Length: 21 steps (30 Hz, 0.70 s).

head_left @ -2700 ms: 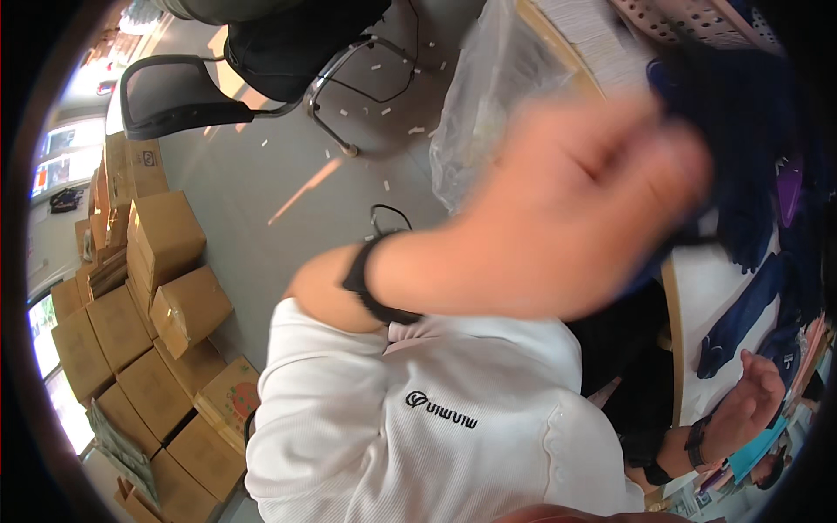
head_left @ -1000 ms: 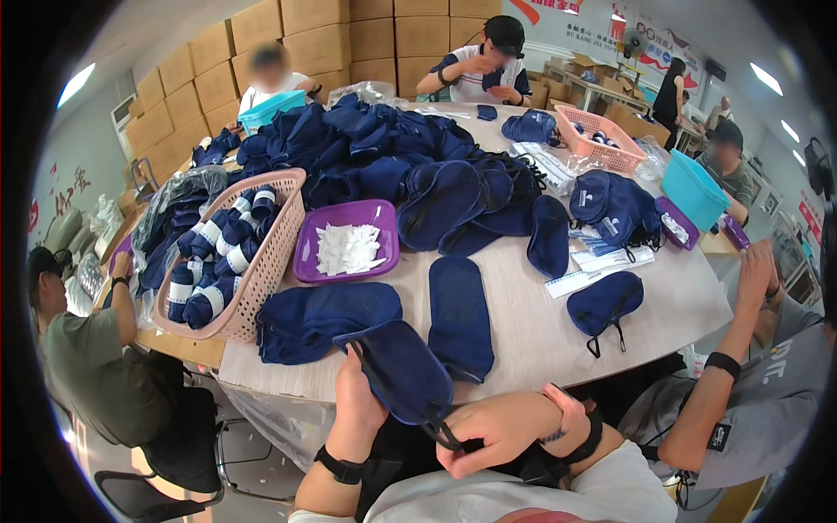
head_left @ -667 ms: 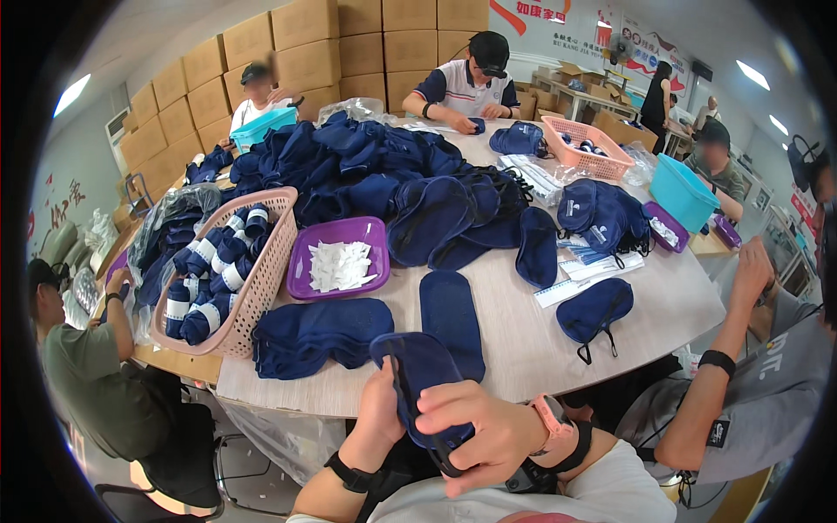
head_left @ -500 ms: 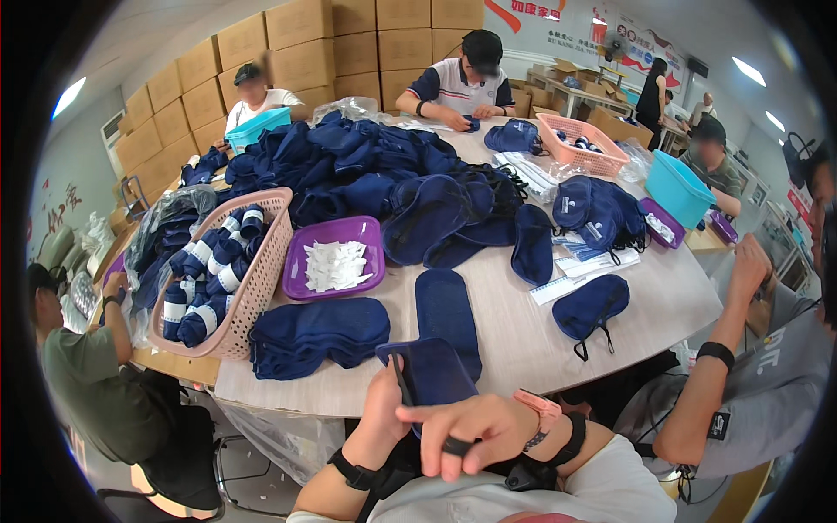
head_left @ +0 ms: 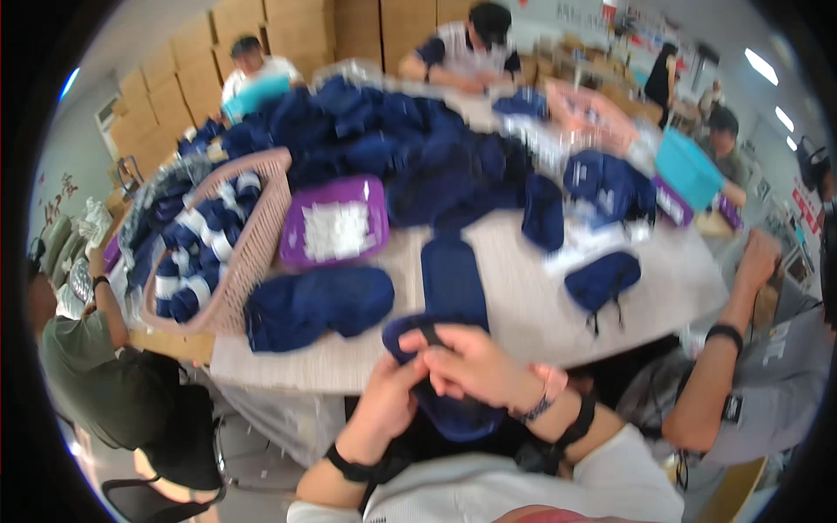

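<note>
A navy cloth slipper [head_left: 459, 418] is held at the table's near edge, tilted down toward my lap. My left hand [head_left: 390, 397] is closed on its left edge, thumb up. Across its upper part lies my right hand [head_left: 471, 362], its fingers curled against the cloth beside my left thumb; a dark ring and a pink watch show on it. Just beyond, another flat navy slipper [head_left: 453, 283] lies lengthwise on the table. A stack of navy slippers [head_left: 318, 305] is to its left. Motion blur softens the fingertips.
A purple tray [head_left: 379, 248] of white paper strips and a pink basket [head_left: 275, 227] of banded navy rolls stand at left. Behind is a large navy heap [head_left: 349, 131]. A navy pouch [head_left: 603, 281] with cords lies at right. Other people sit around the table.
My right hand has moved up from below onto the slipper, its fingers now curled against it. The slipper has turned and more of it hangs toward me. The view has shifted slightly.
</note>
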Each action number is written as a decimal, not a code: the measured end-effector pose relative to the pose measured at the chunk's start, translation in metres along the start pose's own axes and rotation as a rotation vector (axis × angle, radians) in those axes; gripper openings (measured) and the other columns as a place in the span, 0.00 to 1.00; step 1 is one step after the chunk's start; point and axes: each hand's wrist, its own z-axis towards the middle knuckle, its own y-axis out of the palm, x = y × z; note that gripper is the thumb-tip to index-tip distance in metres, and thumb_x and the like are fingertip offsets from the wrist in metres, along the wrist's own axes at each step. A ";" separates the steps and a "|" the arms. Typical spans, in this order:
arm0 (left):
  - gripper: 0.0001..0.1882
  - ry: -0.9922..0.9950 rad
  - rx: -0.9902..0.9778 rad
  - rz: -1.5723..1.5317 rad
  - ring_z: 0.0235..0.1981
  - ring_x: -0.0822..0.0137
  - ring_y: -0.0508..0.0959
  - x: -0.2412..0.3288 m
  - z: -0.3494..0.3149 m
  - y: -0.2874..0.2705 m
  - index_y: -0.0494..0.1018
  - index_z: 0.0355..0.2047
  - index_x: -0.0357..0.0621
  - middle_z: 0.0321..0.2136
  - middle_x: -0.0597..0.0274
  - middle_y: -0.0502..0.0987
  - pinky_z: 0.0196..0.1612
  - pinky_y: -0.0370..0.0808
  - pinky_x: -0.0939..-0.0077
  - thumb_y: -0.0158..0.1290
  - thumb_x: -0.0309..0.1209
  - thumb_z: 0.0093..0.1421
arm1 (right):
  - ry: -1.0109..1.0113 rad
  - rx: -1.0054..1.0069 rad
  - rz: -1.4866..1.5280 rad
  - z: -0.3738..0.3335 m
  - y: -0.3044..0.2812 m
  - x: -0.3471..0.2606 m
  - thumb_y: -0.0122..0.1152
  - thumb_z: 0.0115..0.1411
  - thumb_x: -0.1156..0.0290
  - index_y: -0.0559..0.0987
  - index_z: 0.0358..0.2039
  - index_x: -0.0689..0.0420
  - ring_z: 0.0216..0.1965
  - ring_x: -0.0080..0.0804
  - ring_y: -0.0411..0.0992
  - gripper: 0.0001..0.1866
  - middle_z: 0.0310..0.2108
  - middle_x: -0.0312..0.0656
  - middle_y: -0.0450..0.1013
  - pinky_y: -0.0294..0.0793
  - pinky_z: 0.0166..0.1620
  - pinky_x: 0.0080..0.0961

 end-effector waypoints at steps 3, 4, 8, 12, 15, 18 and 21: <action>0.16 0.015 -0.185 0.283 0.37 0.72 0.70 0.015 -0.008 -0.024 0.63 0.43 0.37 0.34 0.64 0.70 0.38 0.68 0.80 0.44 0.23 0.53 | -0.022 -0.115 0.041 0.003 0.002 0.000 0.46 0.56 0.73 0.69 0.40 0.64 0.18 0.13 0.62 0.12 0.23 0.36 0.67 0.58 0.18 0.09; 0.17 0.073 -0.162 0.342 0.39 0.73 0.69 0.020 -0.011 -0.023 0.62 0.44 0.37 0.36 0.64 0.70 0.40 0.67 0.81 0.44 0.23 0.52 | -0.018 -0.149 0.092 0.006 0.004 -0.001 0.46 0.56 0.74 0.70 0.38 0.65 0.19 0.14 0.63 0.11 0.24 0.36 0.67 0.59 0.19 0.09; 0.21 0.153 -0.200 0.353 0.42 0.72 0.67 0.031 -0.002 -0.017 0.60 0.47 0.36 0.40 0.61 0.67 0.44 0.65 0.79 0.45 0.25 0.52 | 0.000 -0.178 0.158 0.009 -0.008 0.004 0.47 0.55 0.74 0.70 0.37 0.65 0.20 0.15 0.63 0.10 0.26 0.36 0.67 0.59 0.19 0.09; 0.25 0.279 -0.158 0.380 0.45 0.71 0.65 0.026 0.002 -0.014 0.60 0.49 0.34 0.44 0.59 0.66 0.48 0.60 0.78 0.45 0.39 0.55 | -0.021 -0.182 0.123 0.008 -0.010 0.001 0.49 0.55 0.71 0.70 0.37 0.64 0.21 0.16 0.63 0.11 0.28 0.37 0.67 0.59 0.20 0.10; 0.22 0.417 -0.126 0.407 0.41 0.72 0.68 0.029 0.010 -0.004 0.64 0.46 0.35 0.39 0.59 0.70 0.45 0.63 0.79 0.45 0.38 0.56 | -0.034 -0.180 0.047 0.007 -0.011 -0.004 0.49 0.55 0.71 0.70 0.35 0.64 0.21 0.15 0.63 0.10 0.26 0.37 0.67 0.58 0.20 0.09; 0.15 0.448 0.034 0.526 0.31 0.77 0.69 0.028 0.015 0.001 0.70 0.38 0.37 0.30 0.65 0.72 0.36 0.66 0.84 0.44 0.35 0.57 | -0.013 -0.197 0.054 0.005 -0.010 -0.004 0.48 0.55 0.71 0.70 0.35 0.63 0.22 0.15 0.63 0.09 0.26 0.36 0.67 0.57 0.20 0.09; 0.11 0.357 0.164 0.361 0.22 0.85 0.62 0.025 0.018 -0.003 0.69 0.25 0.39 0.20 0.75 0.67 0.24 0.60 0.88 0.43 0.33 0.58 | -0.028 -0.256 -0.017 0.000 -0.007 -0.009 0.51 0.54 0.70 0.71 0.31 0.63 0.23 0.17 0.64 0.09 0.26 0.37 0.67 0.61 0.23 0.12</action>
